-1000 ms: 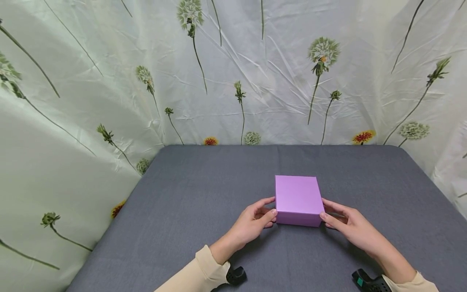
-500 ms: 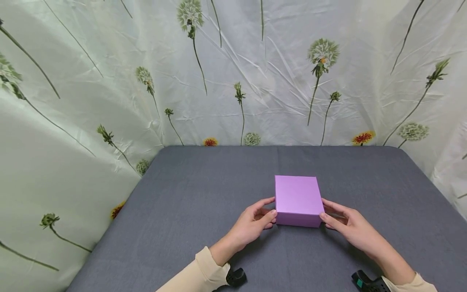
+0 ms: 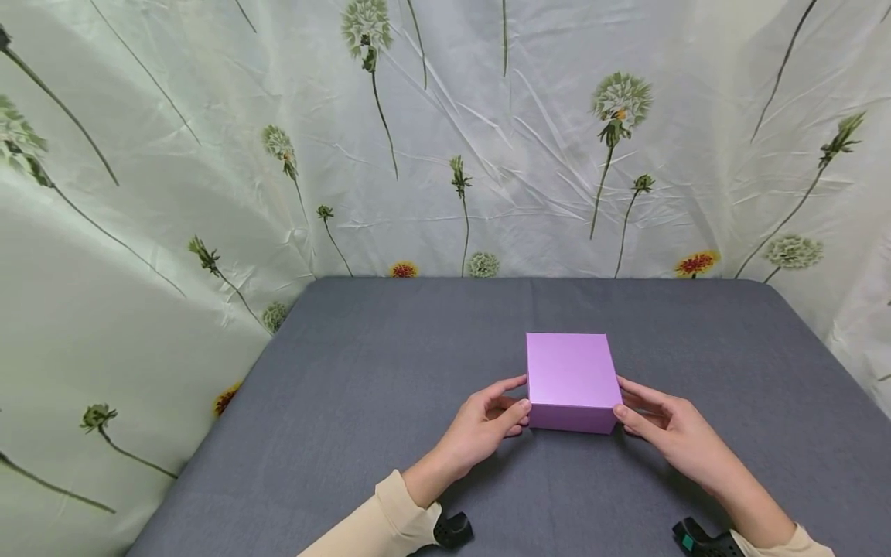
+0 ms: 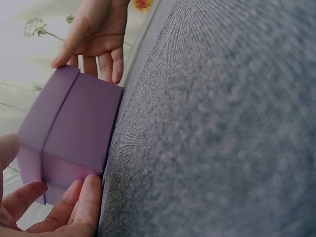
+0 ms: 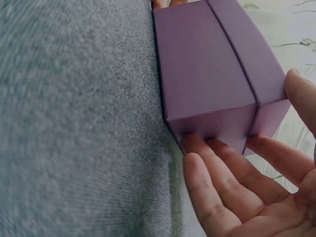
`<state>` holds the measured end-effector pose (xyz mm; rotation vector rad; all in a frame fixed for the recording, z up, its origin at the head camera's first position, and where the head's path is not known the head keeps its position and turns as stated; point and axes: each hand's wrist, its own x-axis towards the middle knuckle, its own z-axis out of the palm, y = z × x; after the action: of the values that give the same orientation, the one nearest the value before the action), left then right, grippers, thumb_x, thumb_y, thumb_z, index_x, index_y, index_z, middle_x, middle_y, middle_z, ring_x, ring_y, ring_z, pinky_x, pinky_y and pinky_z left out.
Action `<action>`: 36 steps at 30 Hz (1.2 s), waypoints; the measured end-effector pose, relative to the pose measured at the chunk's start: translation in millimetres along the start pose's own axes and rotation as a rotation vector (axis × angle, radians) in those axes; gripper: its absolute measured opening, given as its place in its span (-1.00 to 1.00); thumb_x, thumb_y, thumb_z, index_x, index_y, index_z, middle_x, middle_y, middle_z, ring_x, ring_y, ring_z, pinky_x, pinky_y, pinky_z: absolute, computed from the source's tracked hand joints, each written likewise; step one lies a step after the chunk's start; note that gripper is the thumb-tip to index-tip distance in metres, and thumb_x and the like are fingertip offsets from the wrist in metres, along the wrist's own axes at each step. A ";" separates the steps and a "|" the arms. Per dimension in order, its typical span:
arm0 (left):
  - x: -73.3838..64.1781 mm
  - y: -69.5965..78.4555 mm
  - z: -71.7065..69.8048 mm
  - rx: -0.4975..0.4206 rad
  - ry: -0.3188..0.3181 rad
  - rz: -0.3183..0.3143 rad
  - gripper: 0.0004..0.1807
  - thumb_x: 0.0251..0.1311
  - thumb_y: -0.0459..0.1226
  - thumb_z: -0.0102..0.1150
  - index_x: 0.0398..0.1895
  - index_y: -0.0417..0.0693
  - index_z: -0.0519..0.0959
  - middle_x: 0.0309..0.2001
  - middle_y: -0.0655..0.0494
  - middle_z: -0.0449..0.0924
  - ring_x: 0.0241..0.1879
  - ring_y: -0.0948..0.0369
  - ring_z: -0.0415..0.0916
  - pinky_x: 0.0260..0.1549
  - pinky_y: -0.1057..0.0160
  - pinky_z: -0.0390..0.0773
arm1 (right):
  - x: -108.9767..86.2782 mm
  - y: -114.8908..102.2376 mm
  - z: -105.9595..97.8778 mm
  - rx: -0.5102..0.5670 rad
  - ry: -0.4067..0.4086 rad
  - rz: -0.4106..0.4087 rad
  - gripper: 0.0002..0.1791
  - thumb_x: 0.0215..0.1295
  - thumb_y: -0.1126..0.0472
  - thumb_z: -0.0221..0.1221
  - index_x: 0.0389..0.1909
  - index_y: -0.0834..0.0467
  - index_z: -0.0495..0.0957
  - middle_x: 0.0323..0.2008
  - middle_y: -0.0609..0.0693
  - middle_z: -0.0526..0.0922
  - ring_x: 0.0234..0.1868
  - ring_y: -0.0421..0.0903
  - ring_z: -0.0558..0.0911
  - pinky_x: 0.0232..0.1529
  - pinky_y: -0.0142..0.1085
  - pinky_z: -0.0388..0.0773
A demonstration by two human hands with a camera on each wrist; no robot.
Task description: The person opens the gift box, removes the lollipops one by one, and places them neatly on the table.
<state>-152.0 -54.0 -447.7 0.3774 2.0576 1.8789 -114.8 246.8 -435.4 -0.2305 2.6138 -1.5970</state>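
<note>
Head view: left hand (image 3: 480, 425), purple box (image 3: 574, 371), right hand (image 3: 675, 433)

Left of both hands and on behind them, pale curtain (image 3: 139, 325) with satin sheen, creased, printed with long-stemmed green flowers; likely a backdrop to screen off the surroundings. Closer in, behind the left hand, cream sleeve (image 3: 390, 514) of soft matte cloth, with black wrist device (image 3: 452, 530) alongside, presumably facing the fingers to watch their work.

Left hand partly closed on the box's left side: thumb at the near corner, bent fingertips against the side wall.

Between the hands, box squarish and low, crisp-edged, smooth and faintly glossy, probably covered card. Fine straight seam visible in both wrist views, between lid (image 5: 249, 49) and base (image 5: 202, 64). Apparently flat on grey tabletop (image 3: 390, 348), weave coarse-grained up close.

Right hand nearly a mirror image: thumb at the other near corner, fingertips on the right wall, palm apart from it. Matching grips, probably for even steadying, top face left uncovered. Behind the right hand, second black device (image 3: 706, 541).
</note>
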 end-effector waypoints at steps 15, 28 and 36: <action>-0.4 6.0 -2.5 -0.041 -0.007 -0.029 -0.54 0.55 -0.23 0.26 0.45 0.04 0.57 0.07 -0.12 0.75 0.06 0.05 0.77 0.01 0.04 0.76 | -0.3 -0.1 1.9 -0.048 0.127 -0.068 -0.43 0.57 0.17 0.28 0.45 0.38 0.48 0.26 0.43 0.66 -0.09 -0.52 0.71 -0.16 -0.47 0.70; -0.4 6.1 -3.3 0.037 0.014 0.004 -0.53 0.53 -0.18 0.29 0.45 0.20 0.57 0.11 -0.07 0.72 0.09 0.02 0.75 -0.07 0.09 0.78 | -0.5 0.7 0.6 -0.090 0.194 -0.115 -0.46 0.51 0.16 0.35 0.42 0.25 0.56 0.12 -0.33 0.74 -0.03 -0.49 0.72 -0.12 -0.56 0.63; 0.0 6.3 -5.9 0.100 0.006 0.053 -0.54 0.54 -0.15 0.27 0.45 0.20 0.57 0.12 -0.07 0.72 0.07 0.01 0.74 -0.12 0.16 0.76 | -1.3 -2.5 0.5 -0.100 0.226 -0.153 -0.50 0.48 0.21 0.37 0.38 0.21 0.60 0.04 -0.67 0.56 0.03 -0.61 0.63 -0.06 -0.64 0.57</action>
<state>-154.6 -58.8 -440.9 0.4555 2.1715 1.8127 -113.3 245.4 -433.4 -0.2770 2.9169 -1.6272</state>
